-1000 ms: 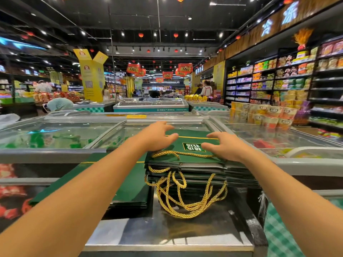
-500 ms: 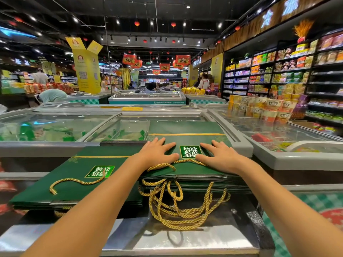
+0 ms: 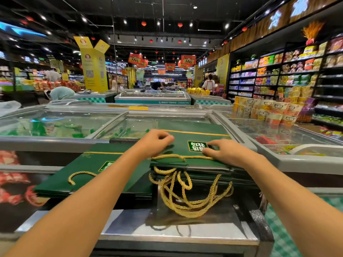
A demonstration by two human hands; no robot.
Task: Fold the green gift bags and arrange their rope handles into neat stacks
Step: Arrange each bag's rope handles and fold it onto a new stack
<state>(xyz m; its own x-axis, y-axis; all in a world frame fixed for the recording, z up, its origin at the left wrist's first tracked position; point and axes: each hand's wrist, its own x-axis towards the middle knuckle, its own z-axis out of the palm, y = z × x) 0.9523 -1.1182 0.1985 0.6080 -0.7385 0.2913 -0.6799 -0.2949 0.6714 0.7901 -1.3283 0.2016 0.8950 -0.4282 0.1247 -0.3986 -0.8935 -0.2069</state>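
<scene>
Head view shows both bare forearms reaching forward over the steel surface [image 3: 185, 233], with the hands set on top of the right stack of green gift bags [image 3: 200, 170]. The left hand [image 3: 156, 143] lies knuckles up with its fingers curled under against the top bag [image 3: 204, 138]; whether it pinches the paper or only presses on it cannot be told. The right hand [image 3: 225, 152] is released, its fingers spread and nearly straight, their tips pressing at the white-and-green label [image 3: 196, 145]. The top bag lies flat and folded, with one gold rope handle [image 3: 170, 156] stretched along its near edge between the two wrists. More rope handles [image 3: 191, 203] spill in a loose tangle from the front of this stack onto the surface. Just beside it on the left lies a lower stack [image 3: 89, 175], with a single rope loop [image 3: 78, 175] on top. Both stacks rest against the glass-lidded freezer [image 3: 55, 127].
</scene>
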